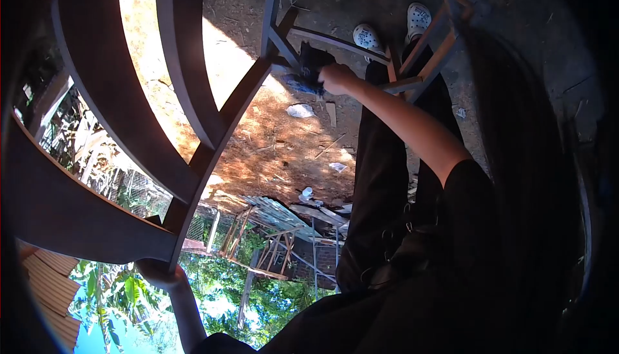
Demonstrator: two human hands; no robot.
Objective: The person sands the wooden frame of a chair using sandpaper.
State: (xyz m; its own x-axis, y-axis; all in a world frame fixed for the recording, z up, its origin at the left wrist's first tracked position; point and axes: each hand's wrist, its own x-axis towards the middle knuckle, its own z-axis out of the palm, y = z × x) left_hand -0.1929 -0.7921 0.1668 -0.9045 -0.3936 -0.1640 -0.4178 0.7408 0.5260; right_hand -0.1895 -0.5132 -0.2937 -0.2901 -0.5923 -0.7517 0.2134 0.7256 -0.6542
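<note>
1. Markings: I can read no writing anywhere. The pale scraps of litter (300, 110) on the ground (271, 154) are too small to show any print.

2. Work item: a chair frame (213, 128) fills the left and top of the view. It has a dark, even coat. Its curved back slats run to a broad curved rail, and its straight legs and stretchers meet near top centre.

3. Hands: the right hand (338, 78) is closed in a fist around a dark tool (313, 60). The tool is pressed against the joint where a leg meets a stretcher. The left hand (161, 275) is wrapped on the underside of the broad rail at lower left, with its fingers mostly hidden behind the wood.

4. Limits of view:
- I cannot tell whether the dark tool is a brush or a cloth. A bluish patch sits just beside it.
- The whole scene appears inverted. White shoes (418, 17) stand at the top, and black trousers (380, 180) cover the centre.
- The right edge is lost in shadow.
</note>
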